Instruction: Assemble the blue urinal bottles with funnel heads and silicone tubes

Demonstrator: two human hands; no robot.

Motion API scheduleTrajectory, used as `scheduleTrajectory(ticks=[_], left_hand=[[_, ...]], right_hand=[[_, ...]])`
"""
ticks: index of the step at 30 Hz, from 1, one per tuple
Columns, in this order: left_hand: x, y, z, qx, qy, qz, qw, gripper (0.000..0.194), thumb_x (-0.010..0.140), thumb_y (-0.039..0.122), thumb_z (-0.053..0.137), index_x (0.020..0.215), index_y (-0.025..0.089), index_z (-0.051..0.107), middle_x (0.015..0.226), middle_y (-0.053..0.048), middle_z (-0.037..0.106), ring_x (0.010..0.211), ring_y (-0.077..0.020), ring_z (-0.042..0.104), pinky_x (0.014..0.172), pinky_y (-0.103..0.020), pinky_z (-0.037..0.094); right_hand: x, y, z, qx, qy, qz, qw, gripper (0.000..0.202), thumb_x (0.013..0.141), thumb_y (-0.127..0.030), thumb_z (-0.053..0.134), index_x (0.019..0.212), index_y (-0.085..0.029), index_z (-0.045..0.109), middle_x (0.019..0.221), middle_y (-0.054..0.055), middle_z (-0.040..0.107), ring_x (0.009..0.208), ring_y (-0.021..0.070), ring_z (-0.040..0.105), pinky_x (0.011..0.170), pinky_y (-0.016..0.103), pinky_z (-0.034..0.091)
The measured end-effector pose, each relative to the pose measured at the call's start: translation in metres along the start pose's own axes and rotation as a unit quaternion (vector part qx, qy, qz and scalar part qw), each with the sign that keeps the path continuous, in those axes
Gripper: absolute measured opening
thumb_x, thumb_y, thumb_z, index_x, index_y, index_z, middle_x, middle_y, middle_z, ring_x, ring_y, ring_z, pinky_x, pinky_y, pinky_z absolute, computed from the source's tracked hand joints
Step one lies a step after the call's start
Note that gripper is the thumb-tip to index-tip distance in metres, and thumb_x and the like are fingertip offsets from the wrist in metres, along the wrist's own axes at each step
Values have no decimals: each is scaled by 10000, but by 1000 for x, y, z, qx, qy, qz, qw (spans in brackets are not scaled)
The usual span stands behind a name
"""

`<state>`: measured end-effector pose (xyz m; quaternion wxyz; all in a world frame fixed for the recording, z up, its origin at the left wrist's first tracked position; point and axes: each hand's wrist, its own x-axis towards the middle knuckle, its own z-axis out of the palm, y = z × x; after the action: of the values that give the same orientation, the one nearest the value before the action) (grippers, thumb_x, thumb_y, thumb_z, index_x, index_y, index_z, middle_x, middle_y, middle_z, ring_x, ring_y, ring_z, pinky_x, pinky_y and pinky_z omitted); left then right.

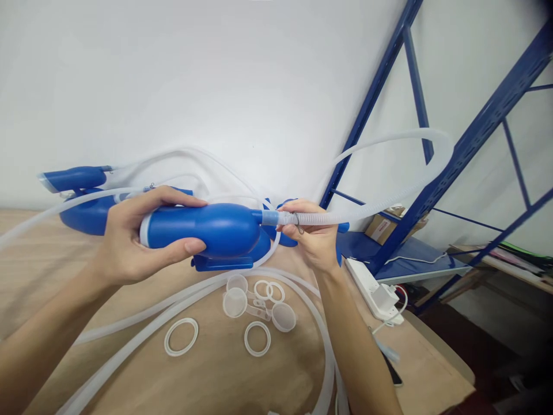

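My left hand (pixel 138 236) is wrapped round the wide, white-capped end of a blue bulb-shaped part (pixel 216 229), held level above the table. From its right end a short nozzle joins a ribbed translucent hose (pixel 358 212). At that joint my right hand (pixel 309 230) pinches the hose beside a thin wire clip (pixel 298 223). The hose loops out to the right and back. Behind and below the held part, other blue parts (pixel 88 212) with hoses lie on the table, partly hidden.
White rings (pixel 181 337) and clear round strainers (pixel 284 317) lie on the wooden table (pixel 207 386) among hoses (pixel 142 346). At the right are a white power strip (pixel 367 288), a dark phone (pixel 394 372) and a blue metal shelf (pixel 406 253) with a cardboard box (pixel 382 227).
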<state>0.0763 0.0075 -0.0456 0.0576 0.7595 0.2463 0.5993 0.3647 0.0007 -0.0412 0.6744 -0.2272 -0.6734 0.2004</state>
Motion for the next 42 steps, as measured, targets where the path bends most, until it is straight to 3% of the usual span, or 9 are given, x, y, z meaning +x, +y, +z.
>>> scheduleTrajectory(ticks=[4,7,13,17,23,30,35,39,42], left_hand=[[-2,-1,2,-6,15,-1,1000,325,789,442,869,1041,260,774,1006,-9,789,906,-246,713,748,-339,524],[-3,-2,4,-9,-5,14,1000,336,777,414,882,1063,277,771,1011,-4,793,895,-240,718,751,-343,527],[-4,-6,9,-51,3,-1,999,311,807,407,857,1070,270,765,1039,-6,784,891,-227,695,748,-334,518],[-1,-14,3,-38,-39,26,998,320,822,365,848,1114,272,757,1020,-13,783,875,-231,708,721,-324,534],[1,-21,-2,-23,-39,51,998,310,864,449,815,1113,280,740,1011,-7,771,858,-207,717,706,-291,545],[0,-20,0,-22,-45,52,997,323,855,427,825,1128,281,732,1026,-1,768,857,-194,716,706,-277,550],[2,-20,1,-28,-45,34,998,303,859,427,821,1104,264,748,981,-2,777,815,-188,708,667,-270,546],[3,-18,2,-48,-11,4,999,298,835,457,829,1037,246,770,917,2,777,764,-178,688,622,-261,520],[3,-19,1,-63,5,-21,998,297,820,449,839,1028,247,779,947,-3,798,780,-181,699,615,-255,507]], right_hand=[[0,-6,2,-31,11,-36,999,237,758,-476,926,834,-282,811,808,19,730,753,190,677,738,351,614],[-3,-6,7,-37,29,-70,996,193,809,-452,896,844,-286,805,845,27,728,817,200,688,815,368,611],[-7,3,17,-10,79,-89,993,204,870,-486,840,849,-296,768,876,31,704,849,205,686,811,365,607],[-6,9,15,4,56,-103,993,198,867,-484,855,931,-312,780,906,18,713,858,192,702,796,346,599],[-4,3,13,-33,5,-115,993,292,900,-534,809,991,-264,747,973,41,680,910,201,692,772,351,582],[-6,8,21,-12,29,-101,994,263,951,-512,756,915,-257,704,939,32,639,860,175,642,758,326,559],[-6,19,22,45,31,-49,997,271,897,-523,817,988,-278,745,949,16,673,812,151,649,730,298,582],[-4,19,19,101,1,-22,995,512,776,-571,904,1190,-324,731,951,7,711,814,181,706,731,349,640],[-3,21,15,143,-30,-4,989,595,718,-649,909,1175,-310,735,963,28,745,833,223,743,723,406,662]])
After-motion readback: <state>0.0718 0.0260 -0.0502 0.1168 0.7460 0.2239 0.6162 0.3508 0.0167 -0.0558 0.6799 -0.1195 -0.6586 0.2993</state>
